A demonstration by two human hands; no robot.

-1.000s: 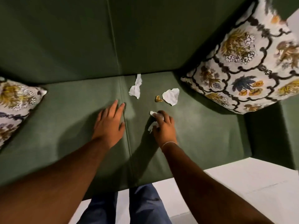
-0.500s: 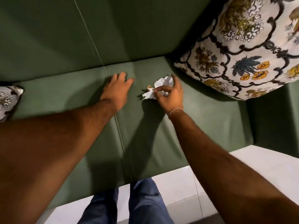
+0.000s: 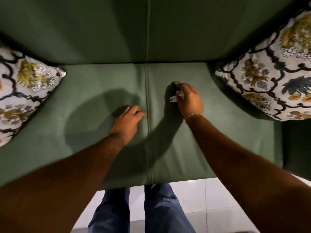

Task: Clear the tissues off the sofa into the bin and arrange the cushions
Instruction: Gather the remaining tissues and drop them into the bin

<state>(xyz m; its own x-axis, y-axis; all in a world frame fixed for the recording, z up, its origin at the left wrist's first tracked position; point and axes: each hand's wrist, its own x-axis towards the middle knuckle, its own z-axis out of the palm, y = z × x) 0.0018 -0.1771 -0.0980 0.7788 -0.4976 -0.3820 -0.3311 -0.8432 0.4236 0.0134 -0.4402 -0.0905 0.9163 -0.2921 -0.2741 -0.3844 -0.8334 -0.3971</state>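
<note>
My right hand (image 3: 190,100) is closed on crumpled white tissues (image 3: 175,98) over the right seat of the green sofa (image 3: 84,125). Its fingertips touch a small brownish scrap (image 3: 177,82) lying on the seat. My left hand (image 3: 128,119) rests on the seat just left of the centre seam, blurred, with its fingers curled in; whatever is inside them is hidden. No loose tissue shows on the seat. One patterned floral cushion (image 3: 25,91) leans in the left corner and another (image 3: 272,78) in the right corner.
The sofa back (image 3: 101,31) rises behind the seat, and a dark armrest (image 3: 296,145) closes the right end. White floor tiles (image 3: 207,199) lie in front of the sofa, where my legs in blue jeans (image 3: 154,209) stand. No bin is in view.
My right hand has gathered the second tissue into its bunch and moved to the brown scrap. My left hand pulled back from the seat's rear and curled. The loose tissues are gone from the seat.
</note>
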